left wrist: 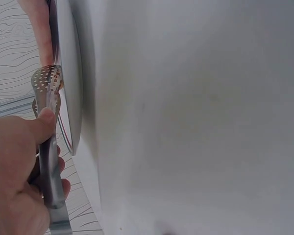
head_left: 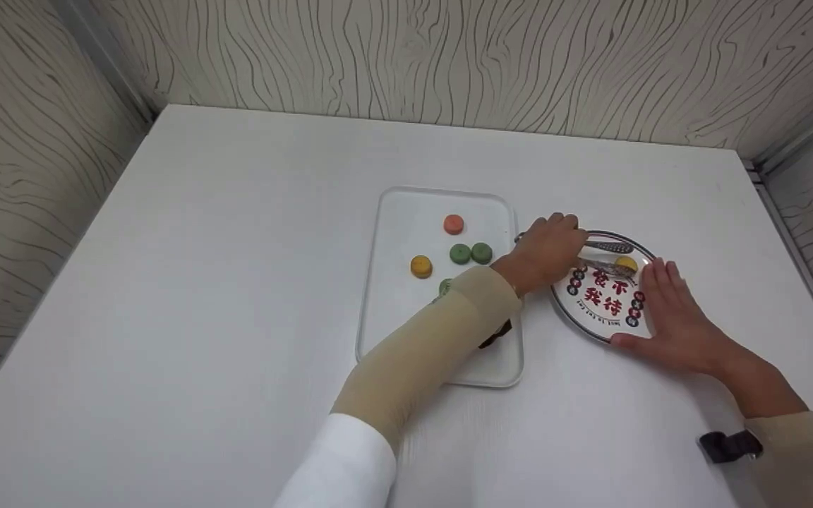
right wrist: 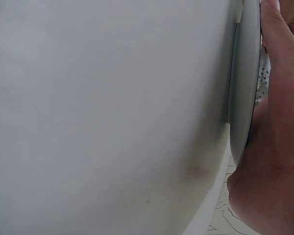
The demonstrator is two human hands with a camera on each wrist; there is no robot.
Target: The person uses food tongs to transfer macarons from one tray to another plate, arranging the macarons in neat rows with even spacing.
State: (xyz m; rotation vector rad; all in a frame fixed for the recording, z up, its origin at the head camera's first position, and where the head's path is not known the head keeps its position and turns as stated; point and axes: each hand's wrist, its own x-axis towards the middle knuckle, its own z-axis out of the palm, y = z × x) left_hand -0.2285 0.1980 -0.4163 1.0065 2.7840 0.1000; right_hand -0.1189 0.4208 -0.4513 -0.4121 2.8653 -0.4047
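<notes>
My left hand [head_left: 546, 248] grips metal tongs [left wrist: 50, 166], the thumb along one arm and the fingers curled round the other. The perforated tong heads [head_left: 618, 269] are over the far part of a round white plate [head_left: 593, 321] with red and dark lettering. A small yellow macaron [head_left: 626, 264] lies on that plate, right by the tong heads. At the plate's right edge my right hand [head_left: 678, 324] rests with straight fingers on the rim, its thumb spread along the near side. In the right wrist view the plate [right wrist: 245, 88] appears edge-on beside this hand.
A white rectangular tray [head_left: 396, 331] stands left of the plate, under my left forearm. On it lie an orange macaron [head_left: 454, 224], a yellow-orange macaron [head_left: 421, 266] and green macarons [head_left: 460, 254], one partly hidden by the sleeve. Wood-grain panels [head_left: 406, 63] border the white table.
</notes>
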